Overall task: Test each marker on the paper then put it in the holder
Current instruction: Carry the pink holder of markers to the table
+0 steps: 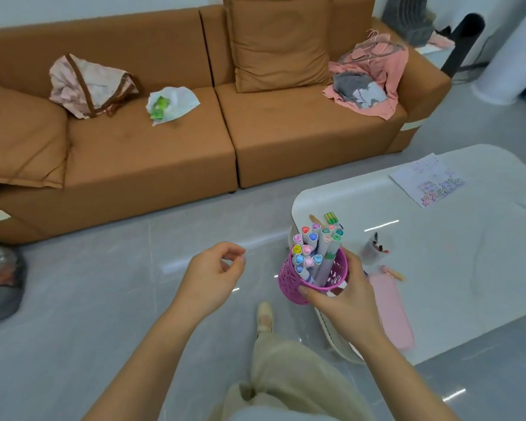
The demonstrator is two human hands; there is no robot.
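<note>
The right hand (343, 302) grasps a purple cut-out holder (289, 284), thumb on the near rim and fingers curled round the far side, and holds it tilted over the near-left corner of the white table (468, 253). The holder is packed with markers (312, 247), their coloured caps pointing up toward 12 o'clock; a few taller pens stick out at the back. At 9 o'clock from the holder, well apart from it, the left hand (208, 278) hangs over the grey floor (88, 299) with its fingers loosely curled and thumb near forefinger, grasping nothing that shows. The paper (428, 180), covered with small coloured scribbles, lies flat on the table at 2 o'clock from the holder, far from both hands. Just beside the right hand at 4 o'clock lies a pink case (392, 311), and at 2 o'clock, close by, stands a small clear cup (374, 246) with dark bits in it. Beyond the floor at 11 o'clock runs a brown sofa (152, 153) with a cushion (278, 41) and pink clothes (374, 65) heaped on its right seat.
</note>
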